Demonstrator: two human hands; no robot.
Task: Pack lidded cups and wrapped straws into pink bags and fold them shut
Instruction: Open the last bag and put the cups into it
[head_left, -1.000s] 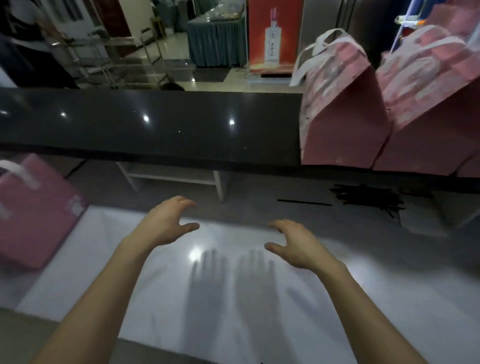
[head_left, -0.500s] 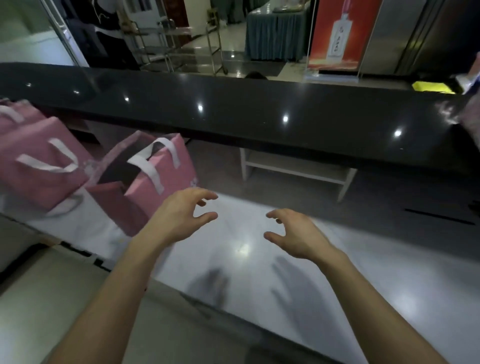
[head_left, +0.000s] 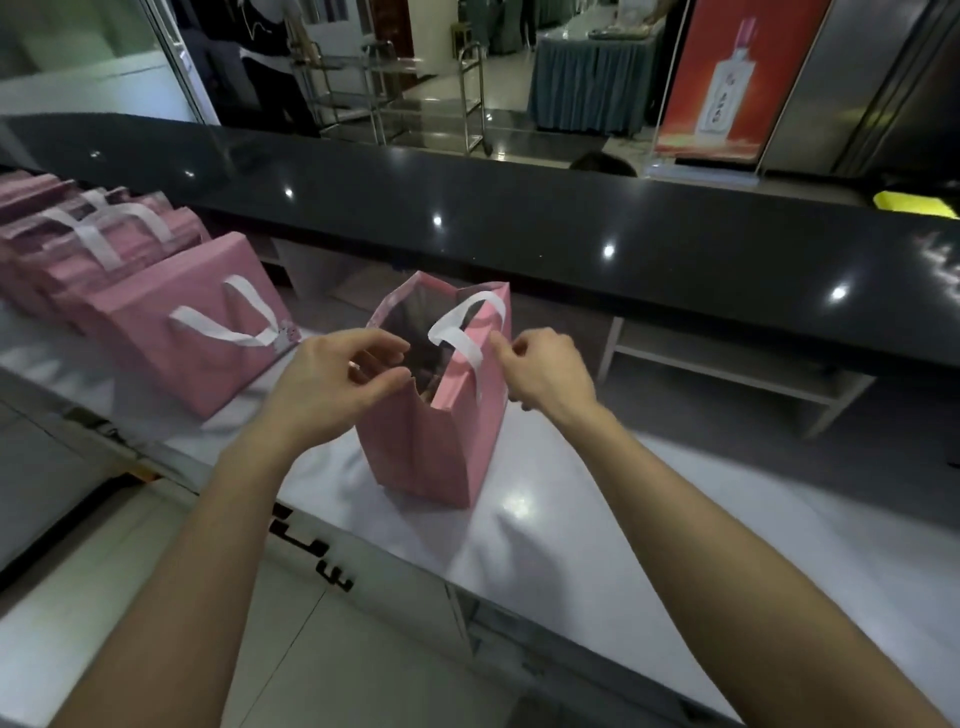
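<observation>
Open pink bag (head_left: 441, 441) standing upright on white counter (head_left: 597, 519), near centre, mouth gaping toward the far left, white handle (head_left: 462, 332) arched over the near-right panel. Inside dark; contents too dim to identify. Left hand (head_left: 332, 384) at the bag's near-left top edge, thumb and fingers curled toward each other at the rim — actual pinch on the paper not confirmable, so grasp cannot be told. Right hand (head_left: 545, 369) at the bag's right top edge just beside the handle, fingers curled in, fingertips hidden behind the panel; grip likewise cannot be told. Both forearms bare, reaching in from the near edge. Flat pink bag (head_left: 192, 332) lying on the counter to the left, white handles on its upper face, near but apart from the upright bag. Stack of flat bags (head_left: 78, 244) farther left, touching or overlapping the single flat one at its far side. Dark glossy ledge (head_left: 571, 234) running across the far side above the counter, ceiling lights reflected on it. Red poster (head_left: 727, 78) showing a bottle at far right beyond the ledge. Metal trolley (head_left: 415, 88) and draped table (head_left: 587, 88) in the far background. Yellow object (head_left: 914, 203) on the ledge at the far right — blurred, not identifiable.
</observation>
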